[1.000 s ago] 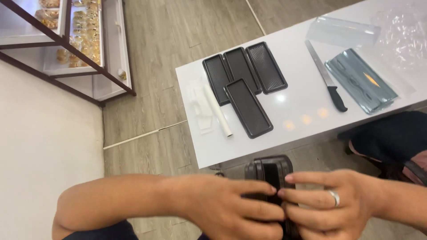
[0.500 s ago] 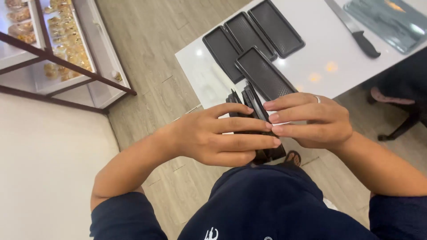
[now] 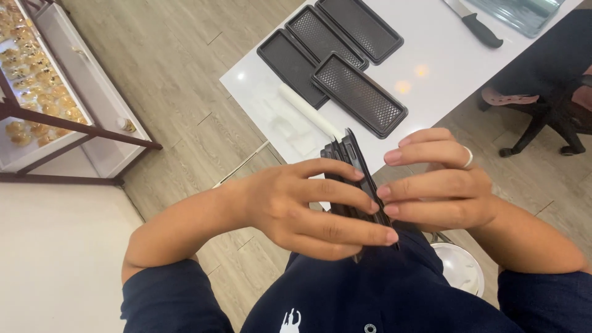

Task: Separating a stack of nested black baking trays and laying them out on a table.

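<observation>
Both hands hold a stack of black plastic trays [image 3: 351, 179] on edge at chest height, just short of the white table [image 3: 431, 68]: the left hand [image 3: 296, 206] is closed across its near face and the right hand [image 3: 441, 188] pinches its far edges. With the grip mostly fingertips on thin, slick edges, one tray could slide out and drop to the floor. Since half a second ago the stack stands more upright, with the fingers spread wider.

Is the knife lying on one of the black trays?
No, the knife lies on the bare white table, apart from the four black trays laid out to its left.
</observation>
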